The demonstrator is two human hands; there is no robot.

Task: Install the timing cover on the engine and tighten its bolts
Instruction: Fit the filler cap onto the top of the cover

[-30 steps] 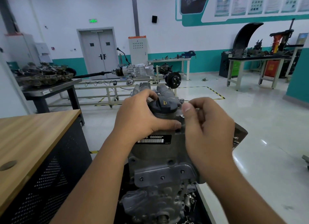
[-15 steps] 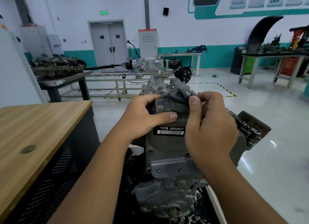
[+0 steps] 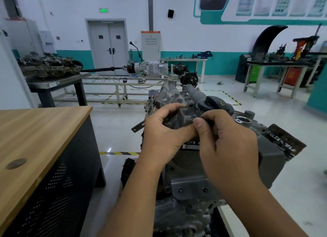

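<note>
Left hand (image 3: 161,139) gripped the top of the gray engine (image 3: 194,166) | right hand (image 3: 228,144) pinched something small by the left thumb, too hidden to tell | black cap (image 3: 215,105) sat behind the hands | wooden table (image 3: 35,130) stood at left

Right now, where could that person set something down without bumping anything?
The wooden benchtop on the left is bare apart from a round disc. The engine top is crowded: left hand, right hand, oil cap.
</note>
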